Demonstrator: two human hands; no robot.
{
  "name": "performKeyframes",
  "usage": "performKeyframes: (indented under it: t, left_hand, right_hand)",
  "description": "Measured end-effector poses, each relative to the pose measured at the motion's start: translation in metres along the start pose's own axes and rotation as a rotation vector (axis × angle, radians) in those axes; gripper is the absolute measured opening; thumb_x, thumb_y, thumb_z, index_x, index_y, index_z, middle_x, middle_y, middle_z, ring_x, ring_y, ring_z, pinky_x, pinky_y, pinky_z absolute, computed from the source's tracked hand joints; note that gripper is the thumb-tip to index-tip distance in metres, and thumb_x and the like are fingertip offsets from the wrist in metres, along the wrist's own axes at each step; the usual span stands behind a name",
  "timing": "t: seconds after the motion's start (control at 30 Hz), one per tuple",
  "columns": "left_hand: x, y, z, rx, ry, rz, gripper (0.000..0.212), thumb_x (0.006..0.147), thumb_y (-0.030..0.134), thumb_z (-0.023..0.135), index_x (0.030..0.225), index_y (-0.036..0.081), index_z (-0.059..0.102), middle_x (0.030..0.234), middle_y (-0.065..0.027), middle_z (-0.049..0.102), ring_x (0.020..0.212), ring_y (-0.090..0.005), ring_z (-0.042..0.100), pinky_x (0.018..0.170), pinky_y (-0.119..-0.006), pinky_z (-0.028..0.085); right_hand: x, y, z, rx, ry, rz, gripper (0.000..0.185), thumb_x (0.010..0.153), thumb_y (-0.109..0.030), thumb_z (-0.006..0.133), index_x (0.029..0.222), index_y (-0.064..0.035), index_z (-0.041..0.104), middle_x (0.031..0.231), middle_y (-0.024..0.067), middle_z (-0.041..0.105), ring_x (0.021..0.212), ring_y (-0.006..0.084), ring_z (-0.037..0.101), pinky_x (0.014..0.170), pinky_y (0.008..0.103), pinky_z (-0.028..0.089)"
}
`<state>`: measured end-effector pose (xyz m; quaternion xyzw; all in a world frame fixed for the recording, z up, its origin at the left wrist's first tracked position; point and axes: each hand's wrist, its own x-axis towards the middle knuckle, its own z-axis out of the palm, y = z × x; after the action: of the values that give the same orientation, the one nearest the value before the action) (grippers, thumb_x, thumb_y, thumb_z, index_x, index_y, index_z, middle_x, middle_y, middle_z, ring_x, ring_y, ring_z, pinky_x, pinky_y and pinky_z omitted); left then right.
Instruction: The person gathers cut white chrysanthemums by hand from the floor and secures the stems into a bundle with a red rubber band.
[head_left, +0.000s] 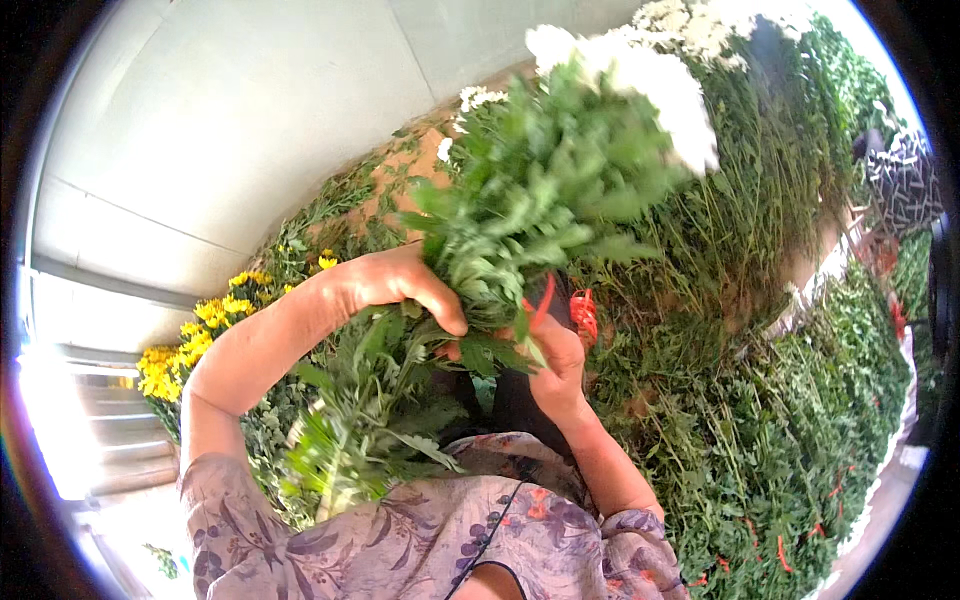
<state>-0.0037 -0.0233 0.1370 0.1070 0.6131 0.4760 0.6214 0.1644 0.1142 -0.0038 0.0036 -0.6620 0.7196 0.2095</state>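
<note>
A bunch of white chrysanthemums with thick green leaves (540, 187) slants across in front of me, its flower heads (660, 90) up and to the right and blurred. My left hand (420, 289) grips its stems, thumb over the top and fingers mostly hidden. The leafy stem ends (375, 397) reach down towards my lap. My right hand (559, 356) is closed at the near side of the bunch with a strip of red plastic ribbon (543, 300) at its fingers. Just beyond that hand lies a coil of red ribbon (583, 318).
Yellow chrysanthemums (199, 334) line the left side by a pale wall (247, 112). Long green stems (750, 172) with white flowers are heaped at the right. Bunches with red ties (750, 480) lie lower right. A person in patterned clothing (904, 184) is at the far right.
</note>
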Motion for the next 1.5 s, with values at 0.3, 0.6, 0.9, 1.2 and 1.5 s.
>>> performKeyframes:
  t: [0.3,0.6,0.9,1.2,1.5]
  left_hand:
    - [0.005,-0.011,-0.009,0.362,-0.197,-0.178,0.056,0.066,0.001,0.081,0.118,0.0,0.063,0.108,-0.0098,0.07,0.097,-0.0189,0.064,0.087,-0.034,0.051]
    - [0.005,-0.028,-0.025,0.356,-0.153,-0.056,0.056,0.065,0.005,0.082,0.117,0.001,0.062,0.105,-0.0097,0.07,0.092,-0.0178,0.064,0.084,-0.033,0.051]
    - [0.05,-0.081,0.018,1.401,0.514,0.363,0.044,0.073,0.006,0.065,0.114,0.004,0.052,0.102,-0.0162,0.061,0.093,-0.0332,0.065,0.075,-0.04,0.055]
    - [0.057,-0.119,0.028,1.123,0.395,0.679,0.036,0.08,0.018,0.067,0.11,0.0,0.057,0.093,-0.0169,0.055,0.088,-0.0354,0.056,0.081,-0.044,0.047]
    - [0.067,-0.132,0.024,1.282,0.602,0.73,0.027,0.078,0.008,0.059,0.103,0.001,0.062,0.088,-0.0165,0.06,0.087,-0.0359,0.061,0.079,-0.045,0.051]
  right_hand:
    - [-0.006,-0.01,0.007,-0.379,-0.137,-0.189,0.01,0.073,0.006,0.058,0.071,-0.0025,0.053,0.064,0.013,0.052,0.06,0.0372,0.054,0.054,0.0407,0.042]
    - [-0.009,-0.034,0.005,-0.37,-0.233,-0.221,0.007,0.078,-0.002,0.064,0.085,-0.0012,0.064,0.078,0.0146,0.063,0.069,0.0369,0.061,0.064,0.0412,0.051]
    - [0.031,-0.062,0.021,-0.609,-0.349,-0.309,0.012,0.08,-0.006,0.066,0.092,-0.0039,0.064,0.104,0.011,0.062,0.088,0.0272,0.064,0.073,0.0359,0.052]
    - [0.048,0.001,-0.012,-0.125,-0.138,0.043,0.004,0.087,0.0,0.066,0.089,0.0034,0.067,0.092,0.007,0.063,0.083,0.0173,0.063,0.074,0.0285,0.051]
    - [0.097,-0.004,0.021,-0.717,-0.377,0.219,0.022,0.093,-0.021,0.059,0.09,-0.0013,0.067,0.088,0.0185,0.062,0.084,0.0349,0.062,0.075,0.0421,0.048]
